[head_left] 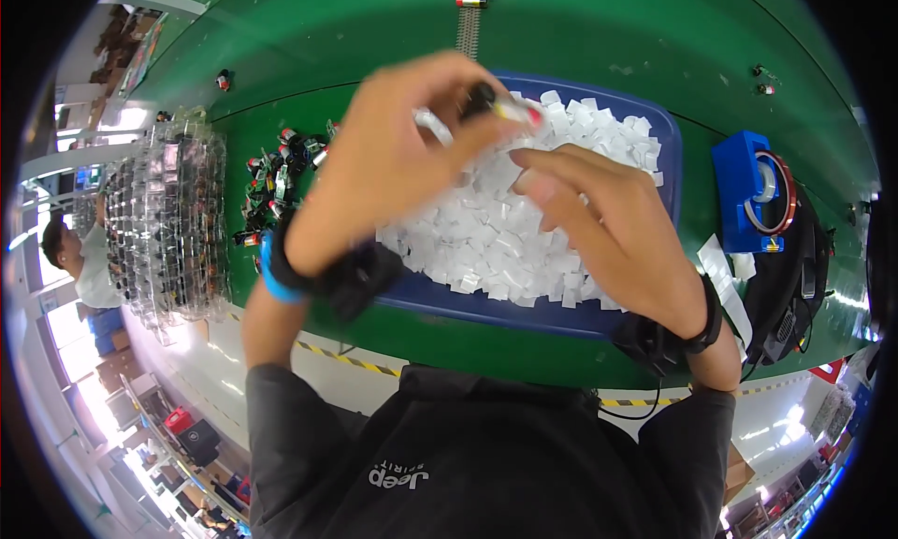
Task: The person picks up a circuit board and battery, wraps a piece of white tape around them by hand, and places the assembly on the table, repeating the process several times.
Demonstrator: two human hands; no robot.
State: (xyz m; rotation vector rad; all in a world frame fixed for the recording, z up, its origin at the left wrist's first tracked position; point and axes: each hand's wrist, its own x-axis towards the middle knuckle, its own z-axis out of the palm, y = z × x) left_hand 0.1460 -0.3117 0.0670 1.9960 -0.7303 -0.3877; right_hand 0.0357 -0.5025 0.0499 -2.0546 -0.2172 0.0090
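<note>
Over the blue tray [533,320], my left hand [388,156] is closed around a small cylindrical cell [510,111] with a black end and a red tip; motion blurs it. My right hand [622,226] hovers just right of it, above the pile, its thumb and index finger extended with a small gap. I make out nothing in that hand. Small white paper-like squares [486,244] fill the tray. To the left of my left forearm lies a heap of small circuit boards with cells [281,174].
A blue tape dispenser [739,188] stands at the right, with a white strip [725,282] and a black bag [784,301] nearby. Clear stacked trays [168,221] rise at the left; a person [89,258] is beyond them. A metal chain-like strip [468,34] lies at the far side.
</note>
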